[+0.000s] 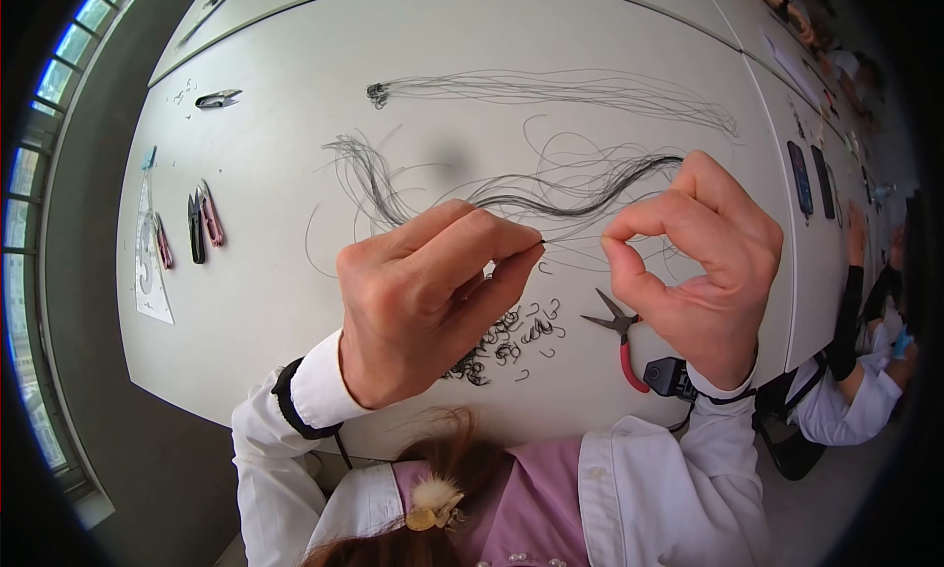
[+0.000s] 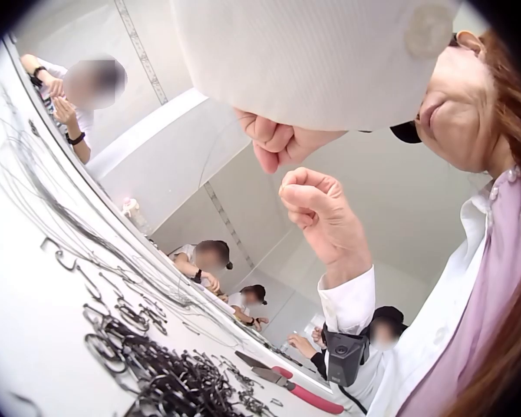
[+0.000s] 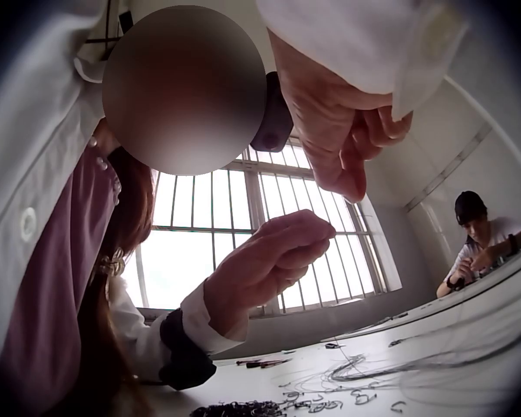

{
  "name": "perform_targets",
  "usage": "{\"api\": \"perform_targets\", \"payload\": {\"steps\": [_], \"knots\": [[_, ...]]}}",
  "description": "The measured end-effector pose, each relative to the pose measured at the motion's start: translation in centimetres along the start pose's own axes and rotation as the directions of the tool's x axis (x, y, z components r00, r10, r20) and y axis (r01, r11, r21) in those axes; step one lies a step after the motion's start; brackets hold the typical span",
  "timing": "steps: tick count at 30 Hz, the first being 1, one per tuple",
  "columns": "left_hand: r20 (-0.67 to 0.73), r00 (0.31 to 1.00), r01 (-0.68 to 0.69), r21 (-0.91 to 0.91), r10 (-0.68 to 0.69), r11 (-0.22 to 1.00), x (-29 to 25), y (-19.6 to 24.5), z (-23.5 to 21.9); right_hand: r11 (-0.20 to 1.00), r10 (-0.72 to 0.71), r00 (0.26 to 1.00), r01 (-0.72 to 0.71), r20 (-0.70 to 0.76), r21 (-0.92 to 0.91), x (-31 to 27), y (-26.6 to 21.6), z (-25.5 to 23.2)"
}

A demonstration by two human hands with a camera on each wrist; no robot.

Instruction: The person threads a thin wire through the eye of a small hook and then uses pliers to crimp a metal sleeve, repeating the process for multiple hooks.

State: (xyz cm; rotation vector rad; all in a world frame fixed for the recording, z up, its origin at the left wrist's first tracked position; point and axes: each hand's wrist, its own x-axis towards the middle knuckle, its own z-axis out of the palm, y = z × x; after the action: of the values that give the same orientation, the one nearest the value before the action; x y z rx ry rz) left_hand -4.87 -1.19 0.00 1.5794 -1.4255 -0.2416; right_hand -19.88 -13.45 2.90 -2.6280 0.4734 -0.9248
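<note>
My left hand [image 1: 423, 292] pinches a small dark fish hook [image 1: 542, 241] between thumb and index finger; only its dark tip shows. A thin fishing line [image 1: 575, 238] runs from that tip to my right hand [image 1: 703, 262], whose thumb and index finger pinch it in a ring shape. In the left wrist view the two hands' fingertips are close together, raised over the table. Below them lies a heap of dark fish hooks [image 1: 506, 346], partly hidden by the left hand. Behind the hands a bundle of dark lines [image 1: 580, 211] spreads across the table.
Red-handled pliers [image 1: 625, 346] lie beside the right forearm. At the left are black snips [image 1: 197, 228], pink snips [image 1: 211, 218] and a clear set square [image 1: 150, 262]; more snips [image 1: 217, 99] lie farther back. A second line bundle [image 1: 551, 90] stretches behind. Other people sit along the right.
</note>
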Motion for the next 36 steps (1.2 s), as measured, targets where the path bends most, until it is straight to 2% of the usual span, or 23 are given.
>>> {"api": "perform_targets", "payload": {"steps": [7,9,10,12,13,15,16,18,19,21,22,24,27,31,34,36], "knots": [[-0.018,0.999,-0.048,-0.003,0.048,0.999,0.0,-0.1,0.0,0.998,0.018,0.998,-0.021,0.06,0.054,0.2,0.2,-0.4],[-0.021,0.998,-0.066,0.012,0.066,0.998,0.0,-0.1,0.0,0.961,0.108,0.985,-0.138,0.132,0.239,0.2,0.1,-0.6],[-0.023,0.996,-0.083,0.028,0.083,0.996,0.0,0.0,0.0,0.961,0.108,0.985,-0.138,0.133,0.239,0.1,0.1,-0.6],[-0.015,0.996,-0.088,0.045,0.089,0.995,-0.1,0.0,0.0,0.823,0.174,0.952,-0.281,0.252,0.494,-0.1,0.2,-0.6],[-0.007,0.996,-0.094,0.062,0.094,0.994,-0.1,0.1,-0.1,0.822,0.174,0.951,-0.282,0.254,0.494,-0.1,-0.1,-0.5],[-0.004,0.995,-0.1,0.067,0.101,0.993,-0.2,0.2,-0.1,0.545,0.35,0.874,-0.482,0.337,0.686,0.0,-0.7,-0.1],[-0.001,0.994,-0.108,0.073,0.109,0.991,-0.3,0.3,-0.1,0.544,0.35,0.874,-0.483,0.337,0.686,0.2,-0.8,-0.4],[-0.004,0.992,-0.126,0.077,0.127,0.989,-0.3,0.4,-0.1,0.549,0.292,0.793,-0.597,0.535,0.585,0.6,-1.0,-1.2],[-0.005,0.989,-0.144,0.081,0.145,0.986,-0.3,0.4,-0.1,0.549,0.292,0.792,-0.597,0.536,0.584,0.6,-0.9,-0.9],[-0.01,0.986,-0.166,0.092,0.168,0.982,-0.4,0.4,0.0,0.815,0.111,0.927,-0.292,0.359,0.501,0.2,-0.5,0.1],[-0.015,0.981,-0.189,0.103,0.192,0.976,-0.4,0.4,0.0,0.814,0.112,0.926,-0.293,0.36,0.501,0.0,-0.4,0.4],[-0.003,0.977,-0.21,0.127,0.213,0.969,-0.6,0.3,0.0,0.875,0.132,0.963,-0.224,0.234,0.428,-0.2,-0.3,0.9],[0.016,0.969,-0.247,0.177,0.248,0.953,-0.8,0.5,-0.1,0.855,0.197,0.952,-0.284,0.234,0.435,-0.2,-0.8,0.9],[0.022,0.948,-0.315,0.238,0.319,0.919,-0.8,0.4,-0.1,0.833,0.212,0.948,-0.303,0.238,0.462,-0.3,-0.8,0.9],[0.004,0.936,-0.336,0.302,0.351,0.892,-0.9,0.7,0.2,0.775,0.237,0.925,-0.365,0.298,0.516,-0.3,-0.6,0.9],[-0.001,0.936,-0.335,0.306,0.352,0.891,-0.9,0.7,0.3,0.629,0.325,0.866,-0.498,0.38,0.597,-0.4,-0.5,1.2]]}}
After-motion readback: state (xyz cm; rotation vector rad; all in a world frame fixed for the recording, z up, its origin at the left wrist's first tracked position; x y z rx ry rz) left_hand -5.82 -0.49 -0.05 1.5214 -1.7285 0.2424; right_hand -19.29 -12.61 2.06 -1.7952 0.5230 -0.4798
